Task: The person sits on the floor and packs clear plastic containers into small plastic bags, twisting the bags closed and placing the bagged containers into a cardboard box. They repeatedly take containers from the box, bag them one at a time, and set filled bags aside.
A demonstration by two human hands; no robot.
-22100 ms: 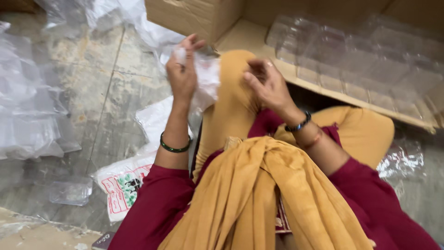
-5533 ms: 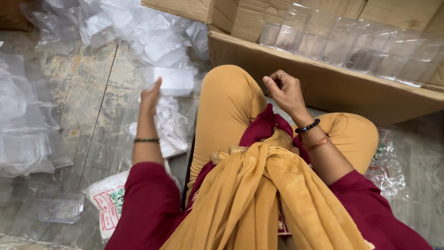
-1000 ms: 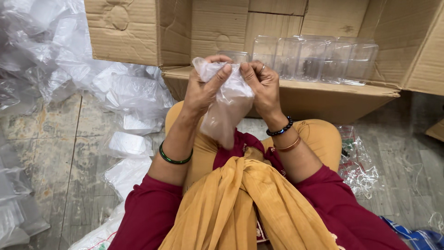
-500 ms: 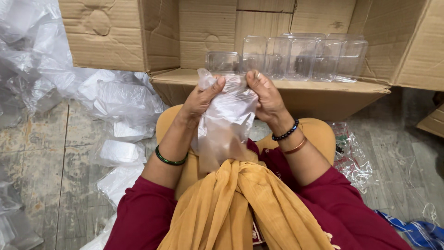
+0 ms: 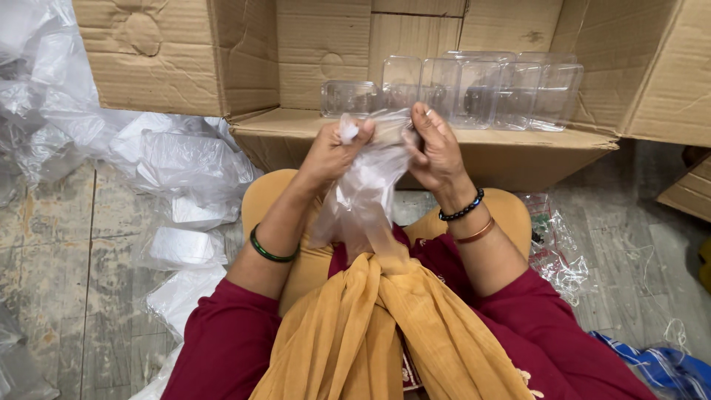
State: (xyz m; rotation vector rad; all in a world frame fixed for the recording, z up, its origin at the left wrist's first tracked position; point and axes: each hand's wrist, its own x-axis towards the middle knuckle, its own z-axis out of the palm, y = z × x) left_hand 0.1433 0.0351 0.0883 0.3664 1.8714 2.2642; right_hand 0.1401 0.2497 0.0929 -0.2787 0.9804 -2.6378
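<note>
A thin clear plastic bag (image 5: 363, 196) hangs between both hands above my lap. My left hand (image 5: 331, 152) pinches its upper left edge. My right hand (image 5: 435, 148) grips the upper right edge, fingers curled on the film. The bag droops down towards the mustard scarf (image 5: 385, 333). Just beyond the hands, several clear plastic containers (image 5: 474, 89) stand in a row inside an open cardboard box (image 5: 296, 52).
Heaps of clear bags and wrapped white packs (image 5: 178, 192) lie on the stone floor to the left. Crumpled film (image 5: 555, 252) lies right of my knee. A blue cloth (image 5: 659, 367) is at the lower right, another carton (image 5: 685, 192) at the right edge.
The hands earlier reached to the left for packs. Over the last second they lifted the clear bag and spread its top apart, and the view tilted up to show more of the box.
</note>
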